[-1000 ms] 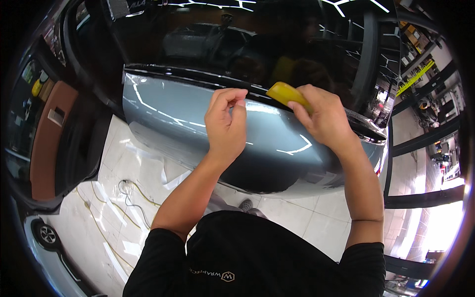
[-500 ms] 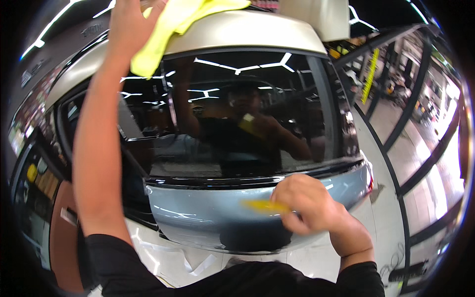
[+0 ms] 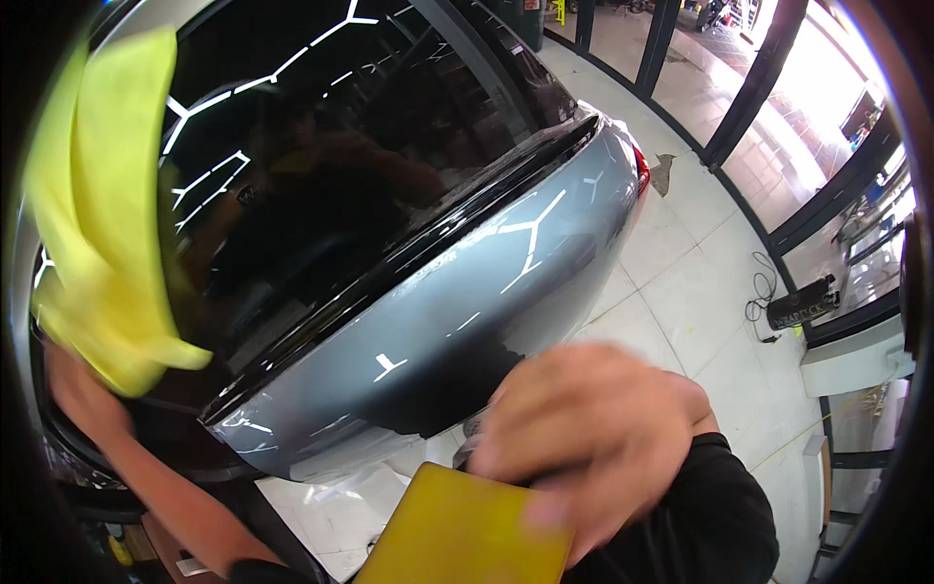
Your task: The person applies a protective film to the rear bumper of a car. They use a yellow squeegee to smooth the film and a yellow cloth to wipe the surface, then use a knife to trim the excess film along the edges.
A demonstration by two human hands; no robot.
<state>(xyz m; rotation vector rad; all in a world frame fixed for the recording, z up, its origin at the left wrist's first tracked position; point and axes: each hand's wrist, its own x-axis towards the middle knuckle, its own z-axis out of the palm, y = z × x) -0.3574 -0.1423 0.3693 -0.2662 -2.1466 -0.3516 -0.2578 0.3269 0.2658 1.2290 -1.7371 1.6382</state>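
My left hand (image 3: 86,387) is closed on a bright yellow cloth (image 3: 107,214), which stands up in folds in front of the dark car window (image 3: 321,175). Its fingers are partly hidden behind the cloth. Close to the camera, my right hand (image 3: 593,438), smeared by motion, grips a flat yellow squeegee (image 3: 448,526) by one edge, with a thumb on its face. Beyond that hand lies the glossy blue-grey body panel (image 3: 428,311) of the car, below the window. A black trim strip (image 3: 409,253) runs between glass and panel.
A black box-shaped device (image 3: 803,304) with a coiled cable sits on the white tiled floor (image 3: 700,321) at the right. Dark-framed glass panes (image 3: 759,127) line that side. A red tail light (image 3: 640,167) marks the car's far corner. Pale strips lie below the panel.
The view has swung right and down. My left hand has come off the roof edge with the cloth, now before the window. The squeegee has come nearer the camera in my right hand.
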